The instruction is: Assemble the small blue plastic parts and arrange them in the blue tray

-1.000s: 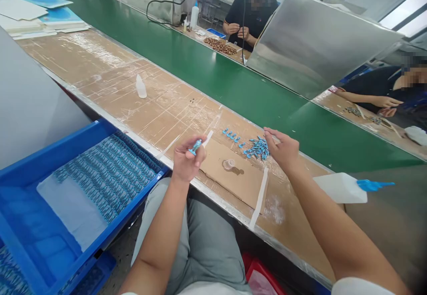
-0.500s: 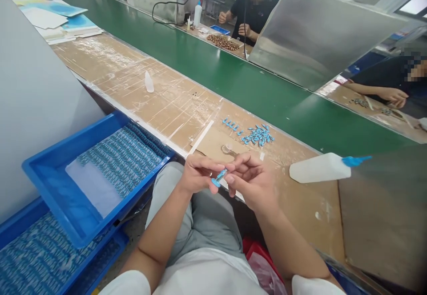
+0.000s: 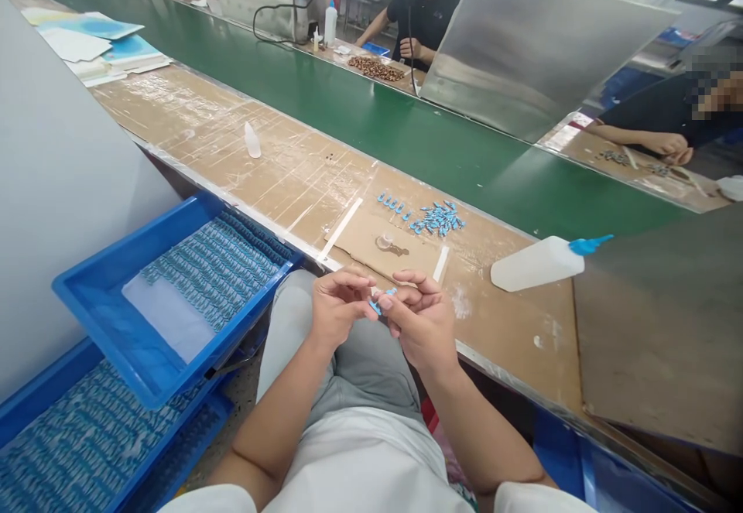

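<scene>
My left hand [image 3: 335,309] and my right hand [image 3: 419,319] meet over my lap at the bench edge, both pinching a small blue plastic part [image 3: 381,299] between their fingertips. On the cardboard-covered bench [image 3: 244,172] beyond them lies a pile of the same small blue parts [image 3: 436,219], with a short row of blue parts [image 3: 392,204] to its left. A small clear round cap [image 3: 384,242] rests on a cardboard patch just ahead of my hands.
A white squeeze bottle with a blue nozzle [image 3: 537,262] lies on the bench at right. A blue tray [image 3: 116,319] of blue-white parts sits at my left above another tray. A green conveyor belt [image 3: 406,141] runs behind the bench; two other people work across it.
My right hand came back from the pile of blue parts and joined my left hand over my lap. Both hands now pinch the blue part together.
</scene>
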A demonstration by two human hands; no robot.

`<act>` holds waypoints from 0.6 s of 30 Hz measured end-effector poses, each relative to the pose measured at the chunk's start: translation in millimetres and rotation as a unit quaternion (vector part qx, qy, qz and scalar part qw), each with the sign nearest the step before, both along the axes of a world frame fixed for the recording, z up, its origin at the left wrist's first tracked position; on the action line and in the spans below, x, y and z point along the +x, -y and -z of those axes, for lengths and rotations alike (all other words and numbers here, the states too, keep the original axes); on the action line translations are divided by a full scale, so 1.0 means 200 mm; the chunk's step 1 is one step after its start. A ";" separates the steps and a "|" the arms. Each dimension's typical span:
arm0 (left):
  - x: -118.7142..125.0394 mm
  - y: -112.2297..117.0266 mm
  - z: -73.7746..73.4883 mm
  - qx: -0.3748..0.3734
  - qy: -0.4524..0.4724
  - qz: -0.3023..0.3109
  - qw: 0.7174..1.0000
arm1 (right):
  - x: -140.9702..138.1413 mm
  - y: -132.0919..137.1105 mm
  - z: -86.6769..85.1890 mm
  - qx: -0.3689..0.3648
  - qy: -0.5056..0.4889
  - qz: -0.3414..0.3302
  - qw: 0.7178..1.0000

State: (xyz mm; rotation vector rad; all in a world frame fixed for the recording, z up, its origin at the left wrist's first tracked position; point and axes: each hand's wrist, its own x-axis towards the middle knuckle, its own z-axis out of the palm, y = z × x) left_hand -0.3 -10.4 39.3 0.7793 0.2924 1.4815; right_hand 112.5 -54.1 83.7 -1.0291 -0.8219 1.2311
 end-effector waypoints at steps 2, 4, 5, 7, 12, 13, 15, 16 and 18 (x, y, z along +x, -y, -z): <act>0.02 0.03 -0.01 -0.022 0.011 -0.025 0.999 | 0.00 0.01 0.02 0.017 0.008 0.020 1.000; 0.04 0.06 -0.02 -0.032 0.007 -0.046 0.998 | 0.01 0.02 0.03 0.034 0.020 0.042 0.998; 0.05 0.08 -0.02 -0.035 -0.003 -0.059 0.998 | 0.01 0.03 0.03 0.042 0.028 0.058 0.997; 0.06 0.11 -0.03 -0.036 -0.038 -0.097 0.994 | 0.01 0.04 0.04 0.056 0.049 0.093 0.993; 0.08 0.23 -0.03 -0.036 -0.134 -0.199 0.970 | 0.00 0.07 0.04 0.122 0.105 0.169 0.972; 0.08 0.25 -0.03 -0.036 -0.148 -0.209 0.966 | -0.01 0.08 0.04 0.138 0.115 0.177 0.968; 0.08 0.29 -0.05 -0.036 -0.181 -0.213 0.959 | -0.01 0.09 0.04 0.173 0.134 0.191 0.957; 0.07 0.31 -0.05 -0.035 -0.197 -0.213 0.956 | -0.01 0.10 0.05 0.193 0.142 0.199 0.950; 0.07 0.33 -0.07 -0.025 -0.220 -0.213 0.952 | -0.01 0.10 0.06 0.228 0.157 0.211 0.937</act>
